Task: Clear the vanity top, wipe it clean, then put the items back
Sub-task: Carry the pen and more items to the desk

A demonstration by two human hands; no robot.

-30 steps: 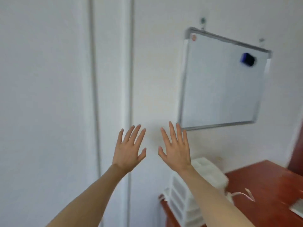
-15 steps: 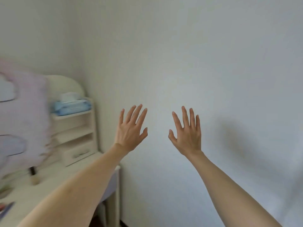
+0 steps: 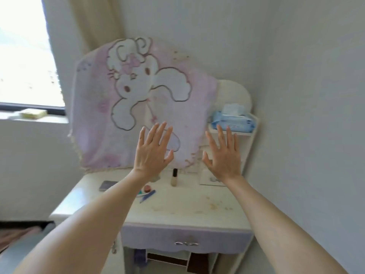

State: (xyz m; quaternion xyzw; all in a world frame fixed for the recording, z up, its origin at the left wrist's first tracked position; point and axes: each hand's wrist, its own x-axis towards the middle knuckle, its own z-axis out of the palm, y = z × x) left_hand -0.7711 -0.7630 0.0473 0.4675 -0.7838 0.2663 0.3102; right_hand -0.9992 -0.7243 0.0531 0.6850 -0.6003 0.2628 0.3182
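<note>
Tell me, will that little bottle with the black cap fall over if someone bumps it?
Probably yes. The little bottle stands upright on the vanity top and looks tall and narrow, so a nudge near its cap could tip it. It looks round, so it might then roll. It seems small and probably light, easy for one hand to lift.

Vanity top [image 3: 197,210]: cream, stained with brownish spots in front of me.
Back: small upright bottle [image 3: 174,177] with dark cap.
Left: dark flat compact [image 3: 107,184]; round pinkish pot [image 3: 147,188] beside a blue pen-like stick [image 3: 147,196].
Side shelf [image 3: 247,133]: blue wet-wipes pack [image 3: 233,120].
</note>
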